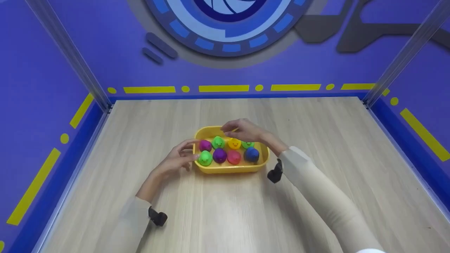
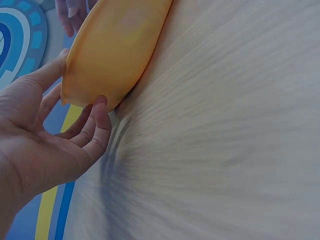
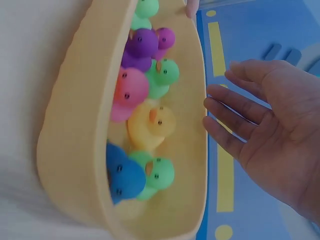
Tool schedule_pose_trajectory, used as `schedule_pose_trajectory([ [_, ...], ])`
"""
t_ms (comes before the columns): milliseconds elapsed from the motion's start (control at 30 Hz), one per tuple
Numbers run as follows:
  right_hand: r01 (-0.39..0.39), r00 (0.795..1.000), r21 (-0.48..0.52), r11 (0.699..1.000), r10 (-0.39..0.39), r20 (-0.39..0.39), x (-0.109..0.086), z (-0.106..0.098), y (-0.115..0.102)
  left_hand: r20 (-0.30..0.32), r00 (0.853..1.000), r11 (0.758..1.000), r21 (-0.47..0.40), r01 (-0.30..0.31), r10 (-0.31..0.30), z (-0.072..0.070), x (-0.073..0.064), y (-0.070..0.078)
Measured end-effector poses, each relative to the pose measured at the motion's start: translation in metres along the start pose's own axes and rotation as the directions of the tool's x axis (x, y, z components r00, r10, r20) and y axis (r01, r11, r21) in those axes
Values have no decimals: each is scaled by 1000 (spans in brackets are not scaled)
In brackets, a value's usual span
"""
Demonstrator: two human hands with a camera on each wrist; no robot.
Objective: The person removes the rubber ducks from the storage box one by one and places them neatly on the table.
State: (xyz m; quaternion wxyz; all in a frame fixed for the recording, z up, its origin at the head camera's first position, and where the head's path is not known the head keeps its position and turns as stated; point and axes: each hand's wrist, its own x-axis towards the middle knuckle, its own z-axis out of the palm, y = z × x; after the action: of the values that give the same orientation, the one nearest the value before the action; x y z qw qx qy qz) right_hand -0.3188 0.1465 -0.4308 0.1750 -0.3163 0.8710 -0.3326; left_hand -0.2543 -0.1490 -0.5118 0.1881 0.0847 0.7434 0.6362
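Observation:
A yellow plastic basin (image 1: pixel 230 169) rests on the table with several rubber ducks in two rows. The front row has a green duck (image 1: pixel 205 159), a purple duck (image 1: pixel 220 155), a pink duck (image 1: pixel 233 157) and a blue duck (image 1: pixel 251 155). Behind them are a magenta duck (image 1: pixel 205 145), a green duck, a yellow duck (image 3: pixel 150 125) and another green duck (image 3: pixel 159 175). My left hand (image 1: pixel 177 158) holds the basin's left end, thumb at the rim and bent fingers against the outer wall. Above the far rim hovers my right hand (image 1: pixel 244 130), fingers loosely bent, holding nothing.
Wood-grain table (image 1: pixel 225 211) surrounds the basin. Blue-purple printed panels (image 1: pixel 225 75) stand at the back and both sides, with metal posts (image 1: pixel 74 52) at the corners. A small black device (image 1: pixel 276 172) sits at each wrist.

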Motion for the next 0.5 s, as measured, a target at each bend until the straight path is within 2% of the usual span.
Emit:
schedule_pose_trajectory([
  [300,-44,996,-51,998,47,70,27,29,-10,19,998,996,-68,53,-52,-2,1,2],
  [500,-25,995,-98,995,34,94,38,44,-11,7,998,994,-90,68,-68,-1,0,2],
])
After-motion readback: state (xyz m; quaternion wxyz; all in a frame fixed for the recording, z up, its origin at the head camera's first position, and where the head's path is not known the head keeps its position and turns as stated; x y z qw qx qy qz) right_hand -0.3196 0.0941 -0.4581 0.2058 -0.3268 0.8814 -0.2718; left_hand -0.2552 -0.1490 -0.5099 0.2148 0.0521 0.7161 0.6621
